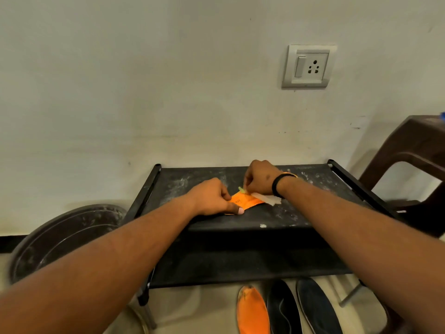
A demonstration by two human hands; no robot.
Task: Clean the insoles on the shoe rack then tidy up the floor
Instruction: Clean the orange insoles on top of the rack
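Orange insole [245, 201] on shoe rack [320, 189]; left hand [214, 197] and right hand [261, 177] pinching it.

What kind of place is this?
Probably a home entryway or room corner: a black shoe rack stands against a painted wall with a switch socket, and insoles lie on the floor beneath.

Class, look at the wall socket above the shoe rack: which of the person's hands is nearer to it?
Right. The right hand lies below the wall socket, slightly left of it; the left hand is lower and farther left.
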